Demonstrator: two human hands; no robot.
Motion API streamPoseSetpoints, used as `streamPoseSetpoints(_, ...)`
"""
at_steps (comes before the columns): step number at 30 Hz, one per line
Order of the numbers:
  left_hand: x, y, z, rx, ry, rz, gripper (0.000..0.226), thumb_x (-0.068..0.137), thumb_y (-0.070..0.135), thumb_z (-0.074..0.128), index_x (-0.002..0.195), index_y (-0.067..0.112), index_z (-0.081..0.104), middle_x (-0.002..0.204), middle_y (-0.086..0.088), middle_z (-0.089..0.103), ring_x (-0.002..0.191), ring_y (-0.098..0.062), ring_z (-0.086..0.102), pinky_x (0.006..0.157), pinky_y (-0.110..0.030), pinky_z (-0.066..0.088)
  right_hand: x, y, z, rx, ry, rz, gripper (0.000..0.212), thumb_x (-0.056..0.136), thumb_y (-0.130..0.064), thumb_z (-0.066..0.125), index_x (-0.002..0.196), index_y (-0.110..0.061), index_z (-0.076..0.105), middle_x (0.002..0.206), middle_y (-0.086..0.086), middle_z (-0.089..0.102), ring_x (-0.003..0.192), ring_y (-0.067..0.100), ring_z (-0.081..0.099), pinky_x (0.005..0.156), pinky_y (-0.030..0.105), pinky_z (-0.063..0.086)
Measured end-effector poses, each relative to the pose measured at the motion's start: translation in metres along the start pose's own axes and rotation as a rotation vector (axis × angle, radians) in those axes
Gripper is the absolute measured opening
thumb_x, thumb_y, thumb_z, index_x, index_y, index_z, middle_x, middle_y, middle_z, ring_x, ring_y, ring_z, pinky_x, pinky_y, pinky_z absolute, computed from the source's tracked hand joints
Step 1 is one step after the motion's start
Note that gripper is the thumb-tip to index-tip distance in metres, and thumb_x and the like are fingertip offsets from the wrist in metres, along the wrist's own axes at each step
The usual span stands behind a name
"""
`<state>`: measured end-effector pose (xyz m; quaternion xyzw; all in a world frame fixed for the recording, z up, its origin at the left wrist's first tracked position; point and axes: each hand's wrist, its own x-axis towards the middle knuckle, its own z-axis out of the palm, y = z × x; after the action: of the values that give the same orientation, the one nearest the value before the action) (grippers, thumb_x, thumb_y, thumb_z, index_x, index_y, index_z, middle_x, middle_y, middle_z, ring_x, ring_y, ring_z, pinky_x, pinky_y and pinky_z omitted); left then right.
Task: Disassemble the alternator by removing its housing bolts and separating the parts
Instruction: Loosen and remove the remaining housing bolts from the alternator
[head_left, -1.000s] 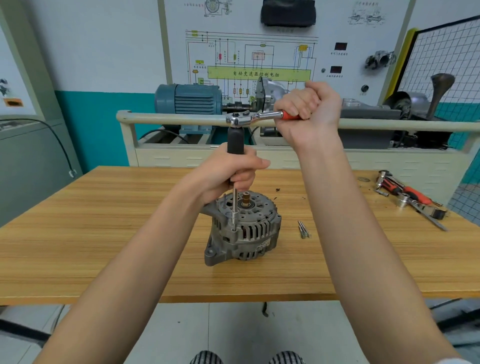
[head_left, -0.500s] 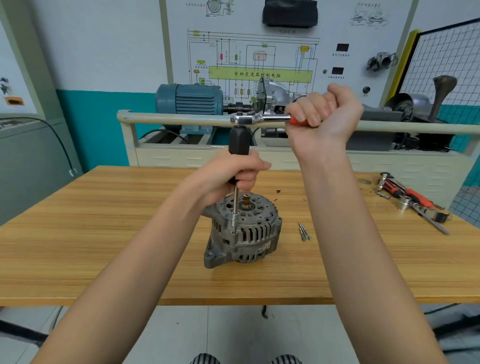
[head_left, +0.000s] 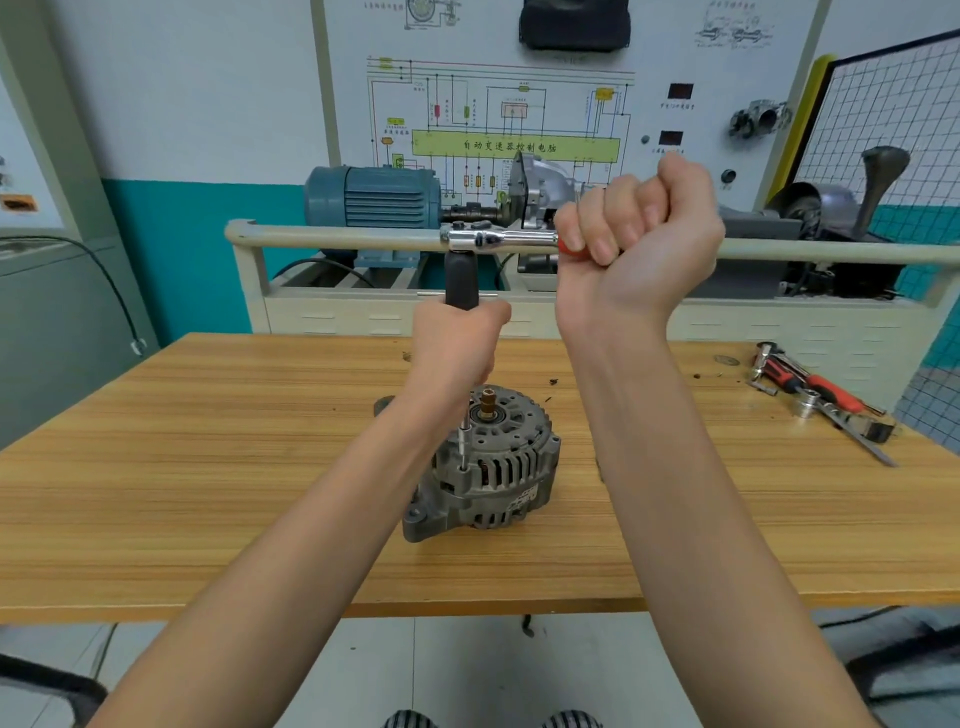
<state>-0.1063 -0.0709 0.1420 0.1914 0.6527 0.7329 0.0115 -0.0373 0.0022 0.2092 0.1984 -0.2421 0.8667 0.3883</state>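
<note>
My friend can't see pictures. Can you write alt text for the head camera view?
A person's right hand grips a ratchet wrench while the left hand holds its black extension upright over a bolt on a grey alternator standing on a wooden table.

Ratchet handle (head_left: 498, 240) farther right

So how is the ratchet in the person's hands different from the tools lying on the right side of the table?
The ratchet is held up above the alternator; the spare tools lie flat on the table. The ratchet is gripped by the right hand, with the left hand round its upright black extension; the spare tools are untouched. Both show chrome metal and red handles.
</note>
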Motion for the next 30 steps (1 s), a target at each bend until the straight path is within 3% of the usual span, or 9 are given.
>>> streamPoseSetpoints(6, 0.000, 0.012, -0.028, -0.004, -0.602, 0.044, 0.050, 0.086, 0.002, 0.062, 0.045, 0.020, 0.038, 0.042, 0.005, 0.032, 0.040, -0.013, 0.033, 0.047, -0.023, 0.029, 0.035, -0.001, -0.014, 0.289, 0.099, 0.415, 0.057, 0.094, -0.011, 0.037, 0.038, -0.018, 0.028, 0.033, -0.007, 0.020, 0.026, 0.009, 0.018, 0.032, 0.016, 0.019)
streamPoseSetpoints(10, -0.002, 0.009, -0.015, 0.003, -0.495, 0.035, 0.054, 0.093, 0.007, 0.055, 0.047, 0.020, 0.031, 0.038, 0.006, 0.026, 0.034, -0.011, 0.022, 0.042, -0.023, 0.017, 0.040, 0.004, -0.022, 0.395, 0.159, 0.440, 0.057, 0.094, -0.011, 0.037, 0.038, -0.017, 0.028, 0.031, -0.008, 0.020, 0.024, 0.008, 0.019, 0.032, 0.014, 0.018)
streamPoseSetpoints(15, 0.004, 0.002, 0.002, 0.006, -0.057, -0.038, 0.034, 0.090, 0.008, 0.055, 0.063, 0.016, 0.036, 0.040, 0.007, 0.031, 0.033, -0.008, 0.027, 0.036, -0.016, 0.024, 0.016, 0.000, -0.013, 0.150, 0.129, 0.105, 0.056, 0.094, -0.009, 0.037, 0.040, -0.021, 0.028, 0.038, -0.006, 0.019, 0.032, 0.010, 0.015, 0.036, 0.021, 0.019)
streamPoseSetpoints(17, 0.003, 0.000, 0.006, 0.026, 0.016, -0.004, 0.031, 0.086, 0.006, 0.056, 0.064, 0.015, 0.037, 0.045, 0.005, 0.032, 0.037, -0.009, 0.027, 0.037, -0.017, 0.025, 0.002, 0.001, -0.006, 0.062, 0.077, -0.014, 0.059, 0.096, -0.009, 0.037, 0.039, -0.022, 0.028, 0.038, -0.006, 0.018, 0.033, 0.011, 0.015, 0.038, 0.023, 0.021)
streamPoseSetpoints(20, 0.003, 0.001, -0.006, 0.026, -0.162, 0.036, 0.038, 0.086, 0.004, 0.059, 0.057, 0.018, 0.039, 0.043, 0.007, 0.032, 0.036, -0.009, 0.028, 0.040, -0.020, 0.027, 0.002, -0.002, -0.002, 0.048, 0.037, 0.000, 0.060, 0.096, -0.009, 0.036, 0.038, -0.021, 0.030, 0.037, -0.006, 0.019, 0.032, 0.010, 0.016, 0.038, 0.023, 0.022)
streamPoseSetpoints(23, 0.006, 0.009, -0.026, -0.080, -0.566, 0.027, 0.046, 0.082, 0.006, 0.062, 0.046, 0.021, 0.039, 0.040, 0.007, 0.032, 0.038, -0.011, 0.030, 0.044, -0.022, 0.028, 0.024, -0.004, -0.009, 0.176, 0.094, 0.235, 0.056, 0.094, -0.010, 0.037, 0.039, -0.020, 0.029, 0.035, -0.007, 0.020, 0.029, 0.009, 0.017, 0.034, 0.018, 0.020)
streamPoseSetpoints(25, 0.006, 0.011, -0.029, -0.127, -0.728, 0.018, 0.045, 0.080, 0.008, 0.058, 0.042, 0.020, 0.038, 0.037, 0.007, 0.029, 0.035, -0.010, 0.028, 0.042, -0.021, 0.025, 0.035, 0.000, -0.015, 0.320, 0.120, 0.428, 0.054, 0.091, -0.010, 0.037, 0.039, -0.018, 0.027, 0.033, -0.007, 0.020, 0.025, 0.009, 0.019, 0.032, 0.014, 0.020)
streamPoseSetpoints(27, 0.002, 0.011, -0.023, -0.067, -0.733, 0.040, 0.048, 0.082, 0.010, 0.058, 0.040, 0.020, 0.036, 0.036, 0.007, 0.027, 0.032, -0.010, 0.023, 0.040, -0.021, 0.019, 0.041, 0.003, -0.021, 0.437, 0.130, 0.526, 0.054, 0.091, -0.011, 0.037, 0.038, -0.017, 0.026, 0.031, -0.006, 0.021, 0.023, 0.010, 0.020, 0.033, 0.013, 0.019)
streamPoseSetpoints(30, -0.001, 0.008, -0.015, -0.019, -0.526, 0.038, 0.054, 0.091, 0.008, 0.055, 0.043, 0.023, 0.034, 0.038, 0.007, 0.027, 0.033, -0.010, 0.021, 0.039, -0.019, 0.018, 0.038, 0.001, -0.026, 0.413, 0.144, 0.438, 0.053, 0.090, -0.009, 0.036, 0.038, -0.016, 0.029, 0.032, -0.007, 0.020, 0.025, 0.009, 0.019, 0.033, 0.015, 0.018)
